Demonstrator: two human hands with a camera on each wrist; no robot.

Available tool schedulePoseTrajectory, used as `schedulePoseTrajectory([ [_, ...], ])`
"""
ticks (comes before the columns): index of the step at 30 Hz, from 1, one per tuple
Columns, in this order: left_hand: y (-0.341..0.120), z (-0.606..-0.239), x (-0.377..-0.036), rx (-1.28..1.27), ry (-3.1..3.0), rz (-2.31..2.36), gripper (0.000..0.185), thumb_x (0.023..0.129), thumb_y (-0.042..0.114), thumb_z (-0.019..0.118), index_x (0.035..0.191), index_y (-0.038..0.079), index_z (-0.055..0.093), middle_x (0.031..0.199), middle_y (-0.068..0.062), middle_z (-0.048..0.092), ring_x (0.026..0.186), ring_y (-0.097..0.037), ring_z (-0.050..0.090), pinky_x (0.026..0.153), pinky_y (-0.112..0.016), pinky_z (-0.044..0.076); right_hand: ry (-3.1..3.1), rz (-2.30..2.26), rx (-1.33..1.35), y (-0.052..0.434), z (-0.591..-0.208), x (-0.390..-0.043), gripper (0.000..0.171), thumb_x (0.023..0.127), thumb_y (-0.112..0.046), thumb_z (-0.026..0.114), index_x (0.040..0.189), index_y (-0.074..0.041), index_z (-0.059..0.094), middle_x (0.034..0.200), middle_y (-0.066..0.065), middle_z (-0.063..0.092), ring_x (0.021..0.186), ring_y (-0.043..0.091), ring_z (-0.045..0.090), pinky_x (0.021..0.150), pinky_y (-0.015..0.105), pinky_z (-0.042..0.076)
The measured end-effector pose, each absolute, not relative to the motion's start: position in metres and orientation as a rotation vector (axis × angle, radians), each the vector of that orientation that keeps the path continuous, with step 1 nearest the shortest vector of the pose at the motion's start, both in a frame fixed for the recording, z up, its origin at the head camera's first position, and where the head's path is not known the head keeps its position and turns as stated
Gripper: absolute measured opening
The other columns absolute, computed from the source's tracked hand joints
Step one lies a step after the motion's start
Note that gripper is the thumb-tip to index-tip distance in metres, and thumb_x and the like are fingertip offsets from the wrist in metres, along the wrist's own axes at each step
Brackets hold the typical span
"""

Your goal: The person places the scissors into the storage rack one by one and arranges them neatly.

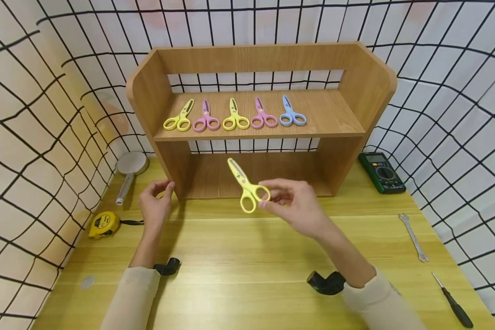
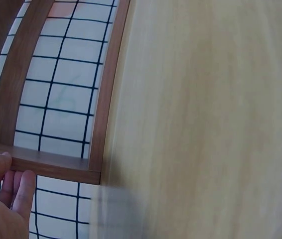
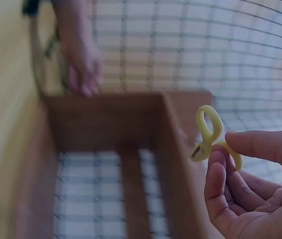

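A pair of yellow scissors (image 1: 247, 187) is held by one handle loop in my right hand (image 1: 294, 204), between thumb and fingers. Its blades point up and left, in front of the shelf's lower opening. The right wrist view shows the yellow loops (image 3: 210, 122) close, with the blades mostly hidden by foreshortening. My left hand (image 1: 156, 201) holds the front edge of the wooden shelf's left side panel (image 2: 56, 167), thumb at the edge and fingers against the outer side. On the upper board of the wooden shelf (image 1: 330, 110) several scissors lie in a row: yellow, pink, yellow, pink (image 1: 264, 117) and blue (image 1: 292, 114).
Left of the shelf are a round-headed grey tool with a handle (image 1: 132, 165) and a yellow tape measure (image 1: 104, 224). A green multimeter (image 1: 381, 172), a wrench (image 1: 413, 237) and a screwdriver (image 1: 453, 302) lie to the right. Black grid netting surrounds the table (image 1: 231, 275).
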State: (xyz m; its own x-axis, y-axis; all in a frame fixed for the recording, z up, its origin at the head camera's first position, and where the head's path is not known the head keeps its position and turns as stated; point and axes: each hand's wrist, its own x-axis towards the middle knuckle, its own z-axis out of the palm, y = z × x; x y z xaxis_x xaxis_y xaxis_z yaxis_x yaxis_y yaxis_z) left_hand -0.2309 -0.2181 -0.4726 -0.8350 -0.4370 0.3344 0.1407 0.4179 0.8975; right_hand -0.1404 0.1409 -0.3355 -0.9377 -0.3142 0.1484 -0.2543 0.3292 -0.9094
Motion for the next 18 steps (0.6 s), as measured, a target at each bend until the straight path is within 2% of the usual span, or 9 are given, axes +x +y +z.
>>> schedulePoseTrajectory([
  [4,-0.219,-0.473,-0.232,0.241,-2.146,-1.426,0.024,0.094,0.026,0.077,0.107,0.006,0.076,0.104,-0.011,0.077,0.086,0.006,0.065,0.073,-0.013,0.048,2.669,-1.725,-0.457,0.177,-0.294,-0.15,0.04,0.091,-0.014,0.08,0.13,-0.01,0.07,0.103,0.009,0.076,0.089,0.025,0.071,0.078,0.026,0.06],
  [8,-0.219,-0.473,-0.232,0.246,-2.149,-1.427,0.024,0.095,0.026,0.077,0.107,0.006,0.076,0.104,-0.011,0.077,0.086,0.007,0.065,0.074,-0.014,0.049,2.809,-1.689,-0.306,0.208,-0.264,-0.17,0.041,0.094,-0.022,0.078,0.134,-0.015,0.069,0.105,0.003,0.074,0.093,0.017,0.068,0.078,0.02,0.056],
  [13,-0.219,-0.474,-0.231,0.251,-2.15,-1.42,0.024,0.094,0.026,0.077,0.107,0.006,0.076,0.104,-0.012,0.077,0.086,0.008,0.064,0.077,-0.016,0.048,2.929,-1.662,-0.146,0.237,-0.247,-0.204,0.045,0.094,-0.024,0.077,0.136,-0.011,0.067,0.099,-0.011,0.073,0.091,0.007,0.065,0.071,0.014,0.052],
  [18,-0.219,-0.474,-0.231,0.265,-2.156,-1.425,0.025,0.095,0.028,0.077,0.108,0.006,0.076,0.105,-0.012,0.077,0.086,0.007,0.064,0.078,-0.014,0.047,2.993,-1.582,-0.05,0.25,-0.243,-0.23,0.045,0.097,-0.024,0.073,0.138,-0.008,0.065,0.098,-0.011,0.072,0.09,0.004,0.062,0.067,0.014,0.051],
])
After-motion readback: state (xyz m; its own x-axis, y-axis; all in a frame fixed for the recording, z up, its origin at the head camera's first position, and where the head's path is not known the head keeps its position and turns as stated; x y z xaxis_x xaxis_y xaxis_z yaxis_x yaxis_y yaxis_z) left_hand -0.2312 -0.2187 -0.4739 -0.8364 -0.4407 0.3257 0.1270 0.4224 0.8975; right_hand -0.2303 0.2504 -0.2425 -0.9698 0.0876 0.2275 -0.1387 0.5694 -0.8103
